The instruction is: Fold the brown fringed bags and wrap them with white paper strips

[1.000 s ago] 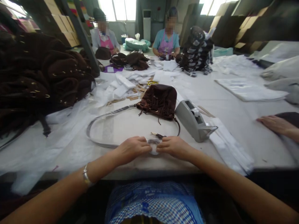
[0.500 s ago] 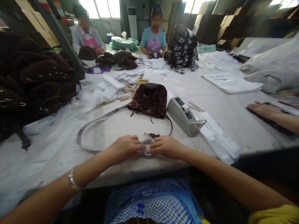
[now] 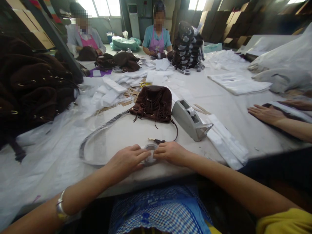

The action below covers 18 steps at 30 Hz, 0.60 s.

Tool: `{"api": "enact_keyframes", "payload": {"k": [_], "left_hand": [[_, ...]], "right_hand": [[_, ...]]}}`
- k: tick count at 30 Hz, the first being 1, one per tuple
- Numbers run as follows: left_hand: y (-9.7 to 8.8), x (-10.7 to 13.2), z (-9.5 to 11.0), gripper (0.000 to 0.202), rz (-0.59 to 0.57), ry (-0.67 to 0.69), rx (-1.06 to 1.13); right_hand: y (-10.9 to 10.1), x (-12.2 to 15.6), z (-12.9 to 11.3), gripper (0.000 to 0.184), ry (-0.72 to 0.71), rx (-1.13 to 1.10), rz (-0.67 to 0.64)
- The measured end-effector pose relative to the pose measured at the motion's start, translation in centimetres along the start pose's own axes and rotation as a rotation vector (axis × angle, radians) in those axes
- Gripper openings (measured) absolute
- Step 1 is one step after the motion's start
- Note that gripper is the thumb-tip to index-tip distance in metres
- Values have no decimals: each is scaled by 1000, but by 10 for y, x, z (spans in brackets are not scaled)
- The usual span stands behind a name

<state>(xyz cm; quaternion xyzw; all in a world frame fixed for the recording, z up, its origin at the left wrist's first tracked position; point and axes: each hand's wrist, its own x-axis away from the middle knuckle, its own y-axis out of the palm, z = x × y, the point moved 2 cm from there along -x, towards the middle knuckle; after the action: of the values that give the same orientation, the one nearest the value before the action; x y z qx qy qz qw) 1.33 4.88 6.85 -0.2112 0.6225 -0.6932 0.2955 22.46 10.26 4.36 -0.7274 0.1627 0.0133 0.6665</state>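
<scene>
At the table (image 3: 136, 136) edge, dead centre at six o'clock, the left hand (image 3: 126, 160) and the right hand (image 3: 172, 152) met over a small clear plastic wrap (image 3: 149, 153) lying on the tabletop. The left hand's fingers lay stretched out and close together, their tips pressing down on the wrap's near side. The right hand's fingers were curled in and pinched the wrap's right edge, though blur hid the exact hold.

Just beyond the wrap, at twelve o'clock from it, a small metal clasp (image 3: 157, 140) lay at the end of a thin dark strap (image 3: 175, 128) that ran up to a brown fringed bag (image 3: 152, 102). From the bag's left side a wrapped grey strap (image 3: 97, 135) looped round toward nine o'clock of the hands.

At two o'clock stood a grey tape dispenser (image 3: 188, 118), with folded white sheets (image 3: 226, 141) just beside it. Further out at three o'clock a co-worker's hand (image 3: 264, 114) rested flat on a dark piece. At ten o'clock a heap of brown bags (image 3: 31, 84) was piled. At the far end, around twelve o'clock, two people sat working near a tall stack of dark bags (image 3: 187, 45).
</scene>
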Motion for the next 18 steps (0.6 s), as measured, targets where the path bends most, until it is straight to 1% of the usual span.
{"api": "enact_keyframes", "payload": {"k": [1,2,4,6,7,9,11,14,15,16,18], "left_hand": [[0,2,-2,35,9,33,-31],[1,4,-4,32,23,34,-47],[4,5,-3,31,50,-42,-20],[7,4,1,31,64,-166,65],[9,3,4,29,63,-218,111],[9,3,11,22,47,-254,177],[6,5,14,22,21,-207,195],[2,12,11,37,12,-66,129],[1,14,9,38,24,-31,94],[2,16,8,34,40,-7,64],[6,17,6,26,79,-27,47]], "right_hand": [[-2,0,3,20,-33,-3,-11],[-4,-1,5,22,-48,1,-15],[-5,-4,3,28,-15,12,2],[-2,-6,-5,33,58,2,40],[1,-6,-11,32,84,-13,56],[6,-6,-21,24,92,-50,74],[9,-4,-23,21,62,-81,70],[5,0,-14,21,-13,-121,30],[2,2,-11,22,-36,-127,17],[-1,2,-9,23,-49,-122,11],[-5,3,-11,25,-33,-75,23]]}}
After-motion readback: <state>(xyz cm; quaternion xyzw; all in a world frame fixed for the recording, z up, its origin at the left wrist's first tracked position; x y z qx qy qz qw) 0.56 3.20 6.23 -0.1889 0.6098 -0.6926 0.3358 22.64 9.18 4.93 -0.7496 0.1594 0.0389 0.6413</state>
